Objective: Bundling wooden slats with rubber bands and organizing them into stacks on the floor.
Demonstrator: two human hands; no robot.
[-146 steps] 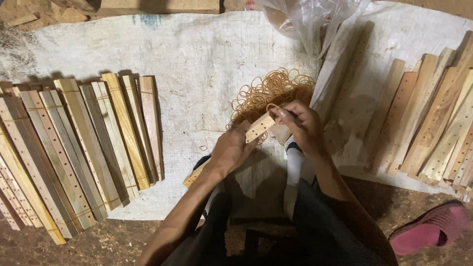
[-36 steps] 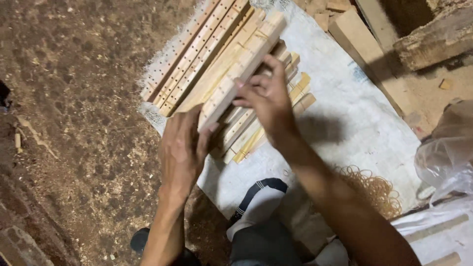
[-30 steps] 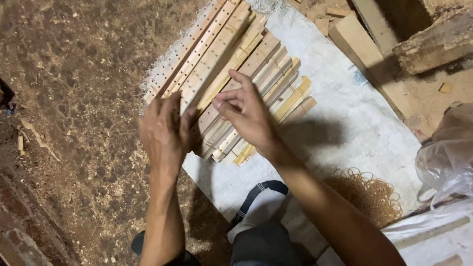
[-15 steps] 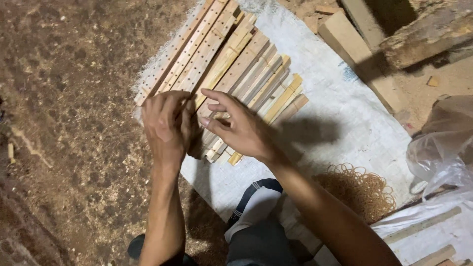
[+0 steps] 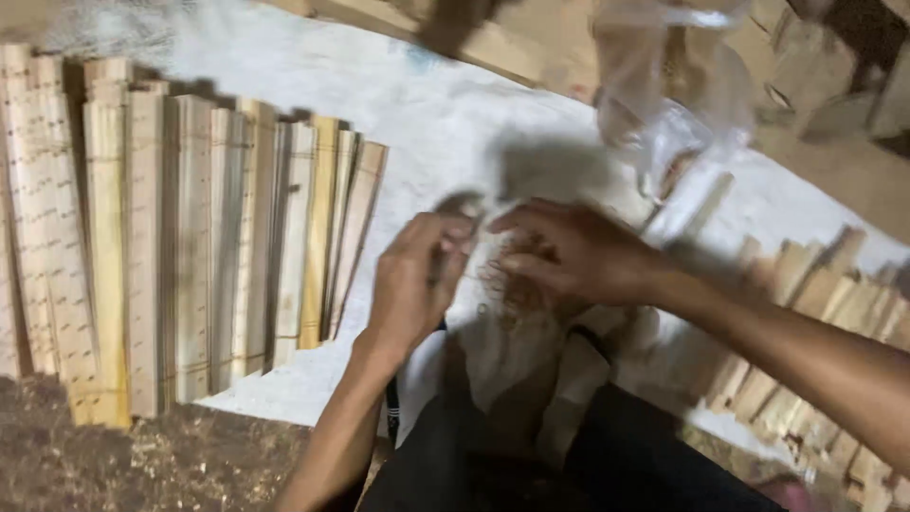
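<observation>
The picture is smeared by motion, so fine detail is poor. Both hands meet near the middle of the scene, above the person's lap. The left hand (image 5: 412,280) is raised with its fingers curled loosely inward; whether it pinches anything cannot be told through the blur. The right hand (image 5: 569,251) reaches in from the right with its fingers spread and bent, fingertips close to those of the left hand, just apart or barely touching. Its grasp cannot be told either.

Directly under and between the two hands lies the heap of tan rubber bands (image 5: 507,284), seen only as a tangle of thin loops on the white woven sack (image 5: 445,123) that covers the floor. The right hand seems to hover over the heap, perhaps brushing it.

To the left, well apart from the hands, a row of wooden slat bundles (image 5: 190,237) lies side by side on the sack, their long sides running from near to far; several show rows of small holes and thin bands around them. To the right, loose wooden slats (image 5: 815,294) lie fanned out beyond the right forearm. At the far right a clear plastic bag (image 5: 673,85) rises over the sack. Sawdust-strewn ground (image 5: 123,465) shows at the near left.
</observation>
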